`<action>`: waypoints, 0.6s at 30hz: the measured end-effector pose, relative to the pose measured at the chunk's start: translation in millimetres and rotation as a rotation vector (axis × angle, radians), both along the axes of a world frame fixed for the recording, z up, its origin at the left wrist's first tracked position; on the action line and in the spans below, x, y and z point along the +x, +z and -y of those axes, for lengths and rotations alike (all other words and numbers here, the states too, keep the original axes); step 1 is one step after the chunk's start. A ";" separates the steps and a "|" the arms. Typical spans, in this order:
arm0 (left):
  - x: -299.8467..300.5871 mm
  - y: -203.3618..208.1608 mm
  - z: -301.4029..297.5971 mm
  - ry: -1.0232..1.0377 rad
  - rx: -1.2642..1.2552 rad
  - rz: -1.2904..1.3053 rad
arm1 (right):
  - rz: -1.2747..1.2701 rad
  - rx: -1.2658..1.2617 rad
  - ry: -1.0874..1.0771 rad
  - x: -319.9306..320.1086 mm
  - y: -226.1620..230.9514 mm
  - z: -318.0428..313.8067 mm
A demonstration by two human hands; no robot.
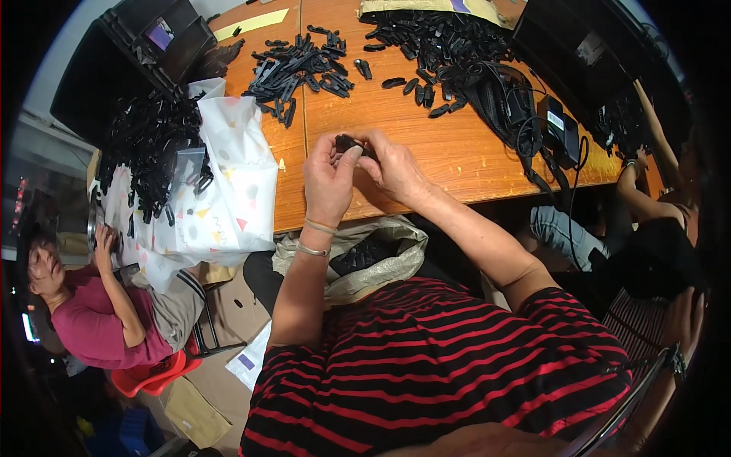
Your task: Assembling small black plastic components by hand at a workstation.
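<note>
Near the table's front edge, my left hand [330,177] and my right hand [394,169] meet around a small black plastic part [346,143]. The fingers of both hands are closed on it and cover most of its shape. Beyond my hands, a loose black part [363,69] lies alone on the wooden table [335,113]. Farther off to its left is a pile of long, narrow dark parts [297,70]. A larger heap of small black parts [442,38] spreads at the far right. Below my hands, an open woven sack [407,255] on my lap has dark pieces inside.
A black mesh bag [491,103] and a black box with cables [560,129] lie on the right. On the left, a white patterned sheet [236,167] lies beneath a black heap [148,148]. A person [106,312] sits at left; another person's arm [640,186] reaches in at right.
</note>
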State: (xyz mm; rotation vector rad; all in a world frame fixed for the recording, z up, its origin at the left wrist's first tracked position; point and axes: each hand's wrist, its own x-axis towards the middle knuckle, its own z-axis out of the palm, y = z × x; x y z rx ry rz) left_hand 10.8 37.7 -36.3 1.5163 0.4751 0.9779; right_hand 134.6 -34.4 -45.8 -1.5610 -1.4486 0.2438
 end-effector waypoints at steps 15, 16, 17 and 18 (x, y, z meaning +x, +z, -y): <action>-16.7 -13.4 -3.4 -0.090 -0.354 0.011 | 0.254 -0.028 -0.030 -8.9 16.7 13.9; -18.2 -12.3 -4.4 -0.140 -0.377 0.008 | 0.225 -0.021 -0.028 -7.3 13.2 11.9; -19.0 -13.2 -4.5 -0.136 -0.377 0.008 | 0.197 -0.015 -0.026 -6.4 11.2 11.0; -19.5 -15.1 -4.5 -0.145 -0.373 -0.010 | 0.197 -0.015 -0.022 -6.1 10.2 11.5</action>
